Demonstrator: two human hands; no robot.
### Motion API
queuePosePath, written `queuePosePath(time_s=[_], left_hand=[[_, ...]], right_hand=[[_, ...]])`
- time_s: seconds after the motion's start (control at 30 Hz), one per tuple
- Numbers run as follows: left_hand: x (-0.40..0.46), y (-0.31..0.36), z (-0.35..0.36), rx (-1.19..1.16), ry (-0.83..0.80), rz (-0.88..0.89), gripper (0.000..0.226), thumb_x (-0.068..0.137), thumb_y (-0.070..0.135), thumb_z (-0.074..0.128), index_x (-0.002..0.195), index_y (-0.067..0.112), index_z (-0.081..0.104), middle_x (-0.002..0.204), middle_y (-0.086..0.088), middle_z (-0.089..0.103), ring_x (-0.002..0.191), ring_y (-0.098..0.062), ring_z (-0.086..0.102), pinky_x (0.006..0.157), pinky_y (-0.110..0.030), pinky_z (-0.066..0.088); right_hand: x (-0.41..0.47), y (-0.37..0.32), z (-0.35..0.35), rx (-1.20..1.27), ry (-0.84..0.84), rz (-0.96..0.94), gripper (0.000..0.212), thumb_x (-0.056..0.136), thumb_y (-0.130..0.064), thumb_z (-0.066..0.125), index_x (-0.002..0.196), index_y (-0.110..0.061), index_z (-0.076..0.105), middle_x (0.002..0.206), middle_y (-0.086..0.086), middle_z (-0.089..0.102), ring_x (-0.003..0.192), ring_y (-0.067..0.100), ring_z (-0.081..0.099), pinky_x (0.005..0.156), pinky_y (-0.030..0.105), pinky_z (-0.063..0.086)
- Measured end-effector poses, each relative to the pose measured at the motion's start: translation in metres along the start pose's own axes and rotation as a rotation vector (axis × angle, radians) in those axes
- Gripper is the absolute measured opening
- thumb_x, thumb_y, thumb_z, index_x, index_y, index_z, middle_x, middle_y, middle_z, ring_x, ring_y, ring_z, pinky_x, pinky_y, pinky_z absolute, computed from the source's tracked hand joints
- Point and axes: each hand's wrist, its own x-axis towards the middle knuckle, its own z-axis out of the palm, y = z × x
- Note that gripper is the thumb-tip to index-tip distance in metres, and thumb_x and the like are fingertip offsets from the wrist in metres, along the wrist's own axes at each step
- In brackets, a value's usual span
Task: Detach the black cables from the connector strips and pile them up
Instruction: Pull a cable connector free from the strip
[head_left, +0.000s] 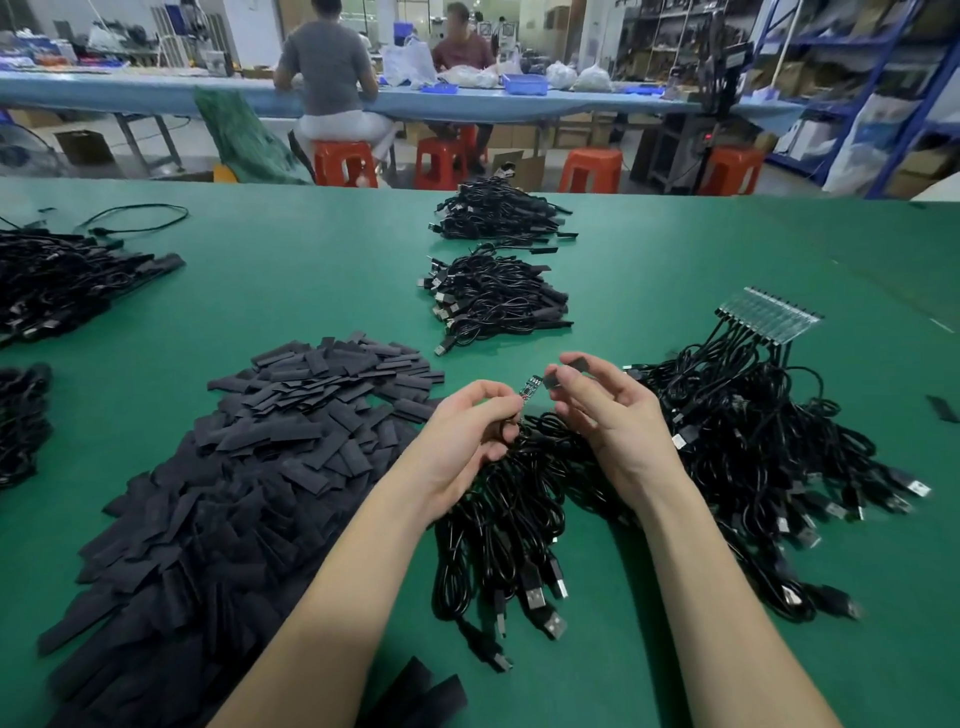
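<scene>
At frame centre, the left hand (470, 431) pinches a black cable (511, 431) by its small circuit board end (530, 388), while the right hand (605, 410) pinches a black sleeve (551, 382) just beside that board. Below the hands lies a cable bundle (509, 530); right of it a heap still joined to a connector strip (769, 317). Loose black sleeves (249, 467) cover the green tabletop (311, 280) lower left.
</scene>
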Motion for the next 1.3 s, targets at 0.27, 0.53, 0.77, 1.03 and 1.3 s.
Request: queuePosePath(time_s=[0.27,0.53,0.77,1.03,1.3], left_hand=[[-0.003,0.002,-0.003,0.022,-0.084,0.014,0.005,0.098,0.005,0.057,0.096,0.010,0.056,0.076,0.002,0.057,0.062,-0.007,0.051,0.049,-0.017,0.031],[-0.009,0.011,-0.008,0.213,-0.243,0.091,0.004,0.099,0.008,0.059,0.098,0.011,0.058,0.075,0.004,0.057,0.067,-0.009,0.050,0.056,-0.020,0.033],[-0.008,0.010,-0.008,0.223,-0.144,0.160,0.013,0.095,0.013,0.067,0.105,0.013,0.059,0.081,0.001,0.069,0.075,-0.016,0.058,0.059,-0.020,0.045],[-0.005,0.007,-0.010,0.337,-0.062,0.374,0.013,0.087,0.004,0.076,0.099,0.008,0.071,0.084,-0.005,0.075,0.078,-0.017,0.073,0.077,-0.022,0.056],[-0.006,0.005,-0.007,0.439,-0.017,0.423,0.011,0.085,0.005,0.079,0.095,0.011,0.077,0.086,-0.003,0.077,0.079,-0.019,0.075,0.081,-0.028,0.060]], right_hand=[[-0.001,0.001,0.003,-0.057,0.020,-0.045,0.009,0.082,-0.021,0.081,0.089,-0.025,0.080,0.096,0.007,0.077,0.069,0.007,0.057,0.060,0.017,0.049],[-0.004,-0.012,-0.008,-0.093,-0.189,0.021,0.013,0.075,-0.025,0.083,0.088,-0.025,0.079,0.096,0.010,0.076,0.058,0.008,0.049,0.052,0.017,0.042],[-0.003,-0.010,-0.006,-0.106,-0.163,0.024,0.013,0.076,-0.027,0.085,0.088,-0.023,0.079,0.097,0.011,0.077,0.060,0.007,0.051,0.050,0.015,0.041],[-0.003,-0.016,-0.009,-0.098,-0.127,0.067,0.024,0.068,-0.032,0.085,0.090,-0.023,0.081,0.099,0.006,0.077,0.079,0.008,0.069,0.062,0.015,0.051],[0.000,-0.010,-0.008,-0.053,-0.077,0.116,0.014,0.072,-0.027,0.084,0.084,-0.022,0.082,0.098,0.006,0.078,0.072,0.006,0.067,0.060,0.015,0.052]])
